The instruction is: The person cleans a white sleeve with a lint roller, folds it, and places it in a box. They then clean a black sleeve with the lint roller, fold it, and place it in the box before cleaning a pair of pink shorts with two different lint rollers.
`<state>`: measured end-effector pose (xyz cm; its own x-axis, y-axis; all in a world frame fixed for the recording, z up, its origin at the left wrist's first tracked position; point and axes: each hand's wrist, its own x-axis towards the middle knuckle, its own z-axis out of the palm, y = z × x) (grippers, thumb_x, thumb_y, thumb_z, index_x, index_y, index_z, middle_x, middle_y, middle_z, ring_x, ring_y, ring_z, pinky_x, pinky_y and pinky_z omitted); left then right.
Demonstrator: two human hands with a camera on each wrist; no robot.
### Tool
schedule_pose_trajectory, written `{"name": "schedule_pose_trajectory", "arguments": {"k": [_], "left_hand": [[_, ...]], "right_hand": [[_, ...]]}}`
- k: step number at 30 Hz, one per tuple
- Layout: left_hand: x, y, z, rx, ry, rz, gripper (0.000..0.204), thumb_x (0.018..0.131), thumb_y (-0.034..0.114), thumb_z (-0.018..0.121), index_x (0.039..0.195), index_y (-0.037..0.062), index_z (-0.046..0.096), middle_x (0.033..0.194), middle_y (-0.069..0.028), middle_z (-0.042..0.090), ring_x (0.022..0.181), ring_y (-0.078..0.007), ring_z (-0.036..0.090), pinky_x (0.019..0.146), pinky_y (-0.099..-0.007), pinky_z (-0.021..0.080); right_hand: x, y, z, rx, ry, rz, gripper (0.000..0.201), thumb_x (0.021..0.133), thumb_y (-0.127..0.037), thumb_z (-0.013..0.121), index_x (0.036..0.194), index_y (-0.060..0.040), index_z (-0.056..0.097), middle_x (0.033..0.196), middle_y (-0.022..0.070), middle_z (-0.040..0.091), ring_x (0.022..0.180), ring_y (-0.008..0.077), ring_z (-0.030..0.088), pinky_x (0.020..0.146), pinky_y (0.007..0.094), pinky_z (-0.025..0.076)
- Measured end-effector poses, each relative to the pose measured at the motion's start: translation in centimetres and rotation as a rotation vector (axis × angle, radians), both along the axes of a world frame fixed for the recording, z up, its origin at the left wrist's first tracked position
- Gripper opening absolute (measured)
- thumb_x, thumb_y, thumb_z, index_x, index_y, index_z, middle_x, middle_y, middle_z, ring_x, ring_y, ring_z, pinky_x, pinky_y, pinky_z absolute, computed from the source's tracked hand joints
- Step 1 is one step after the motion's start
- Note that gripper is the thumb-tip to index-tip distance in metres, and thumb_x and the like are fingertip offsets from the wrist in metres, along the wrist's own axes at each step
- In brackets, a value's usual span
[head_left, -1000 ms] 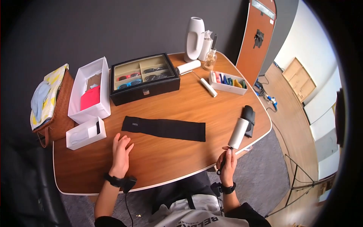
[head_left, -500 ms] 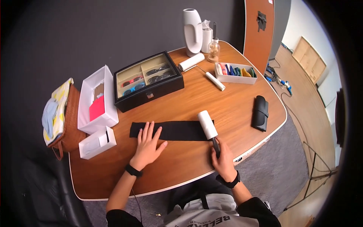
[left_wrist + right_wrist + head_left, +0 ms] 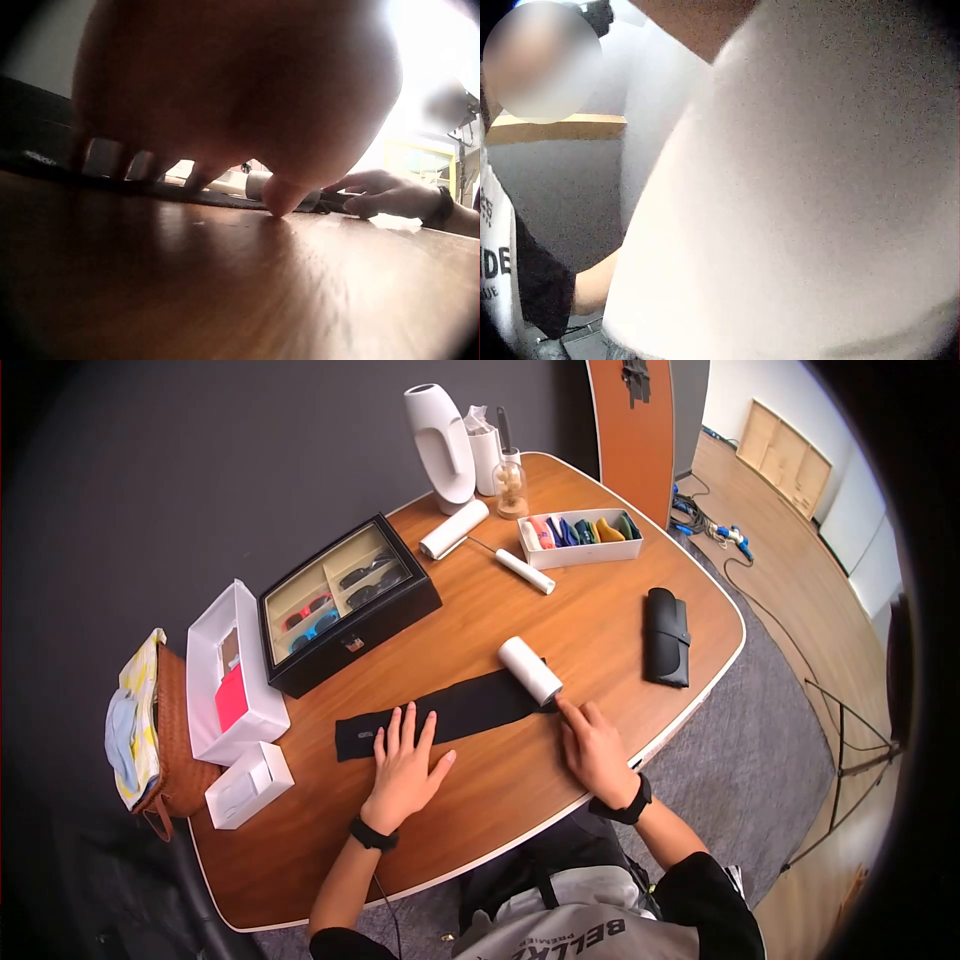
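A black fabric sleeve (image 3: 475, 703), flat with a small pale logo near its left end, lies slanted on the wooden table. My left hand (image 3: 406, 778) rests on its left part, fingers straight and spread, thumb out to the side. In the left wrist view the fingertips press the black fabric (image 3: 217, 198) and the thumb touches the wood. My right hand (image 3: 597, 752) grips the black handle of a white lint roller (image 3: 531, 671), mostly covering that handle. The roller lies over the sleeve's right end. The right wrist view is mostly filled by a blurred pale surface.
Around them stand a glasses display case (image 3: 345, 645), white boxes (image 3: 205, 710) (image 3: 228, 815), a wicker basket (image 3: 180, 730), a box of rolled fabrics (image 3: 590, 552), another lint roller (image 3: 525, 572), a black glasses case (image 3: 667, 638) and a white face-shaped vase (image 3: 440, 450).
My left hand has come forward and down onto the black sleeve. My right hand has brought the lint roller leftward from beside the glasses case onto the sleeve's right end. The head view has turned.
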<state>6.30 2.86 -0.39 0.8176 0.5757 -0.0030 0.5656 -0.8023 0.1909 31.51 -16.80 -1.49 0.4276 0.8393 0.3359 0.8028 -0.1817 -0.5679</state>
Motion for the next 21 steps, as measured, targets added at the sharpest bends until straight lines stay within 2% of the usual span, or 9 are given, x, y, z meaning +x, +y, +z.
{"name": "schedule_pose_trajectory", "arguments": {"k": [4, 10, 14, 18, 21], "left_hand": [[1.0, -0.1, 0.2, 0.021, -0.05, 0.005, 0.071, 0.105, 0.045, 0.059, 0.159, 0.0036, 0.041, 0.166, -0.0315, 0.03, 0.155, -0.0472, 0.026, 0.123, -0.064, 0.02], [-0.4, 0.4, 0.3, 0.108, -0.057, 0.063, 0.067, 0.103, 0.044, 0.061, 0.154, 0.0029, 0.049, 0.164, -0.0323, 0.032, 0.153, -0.0519, 0.027, 0.116, -0.0729, 0.027], [-1.7, 1.0, 0.2, 0.191, -0.009, 0.044, 0.067, 0.103, 0.045, 0.06, 0.155, 0.0042, 0.048, 0.164, -0.0328, 0.032, 0.152, -0.0526, 0.029, 0.114, -0.0725, 0.032], [-2.3, 0.7, -0.8, 0.197, -0.012, 0.045, 0.066, 0.104, 0.046, 0.058, 0.155, 0.0057, 0.048, 0.163, -0.0324, 0.034, 0.15, -0.0525, 0.034, 0.112, -0.0721, 0.035], [-2.8, -0.2, -0.7, 0.217, -0.004, 0.061, 0.066, 0.104, 0.047, 0.058, 0.155, 0.0065, 0.049, 0.162, -0.0322, 0.036, 0.148, -0.0522, 0.037, 0.111, -0.0714, 0.036]], "right_hand": [[2.0, 0.2, -0.2, 0.068, -0.006, -0.051, 0.051, 0.093, 0.0, 0.063, 0.143, -0.0028, 0.058, 0.096, 0.0204, 0.056, 0.084, 0.0415, 0.061, 0.077, 0.0494, 0.052], [1.4, -0.1, -0.6, 0.194, 0.051, -0.121, 0.047, 0.094, 0.001, 0.063, 0.141, 0.0, 0.058, 0.101, 0.0227, 0.06, 0.09, 0.0417, 0.063, 0.079, 0.0453, 0.052], [-1.7, -0.5, -0.7, 0.264, 0.045, -0.164, 0.045, 0.096, 0.002, 0.061, 0.14, 0.0015, 0.058, 0.105, 0.0251, 0.062, 0.094, 0.0422, 0.064, 0.082, 0.0444, 0.052], [-6.0, -0.8, -0.7, 0.187, 0.094, -0.076, 0.047, 0.095, 0.001, 0.064, 0.141, -0.0003, 0.059, 0.099, 0.0225, 0.059, 0.089, 0.0402, 0.063, 0.079, 0.0439, 0.051], [-6.5, -0.5, -1.1, 0.147, 0.01, -0.058, 0.048, 0.093, 0.001, 0.066, 0.141, -0.0016, 0.061, 0.1, 0.0213, 0.06, 0.089, 0.0392, 0.062, 0.078, 0.0436, 0.051]]}}
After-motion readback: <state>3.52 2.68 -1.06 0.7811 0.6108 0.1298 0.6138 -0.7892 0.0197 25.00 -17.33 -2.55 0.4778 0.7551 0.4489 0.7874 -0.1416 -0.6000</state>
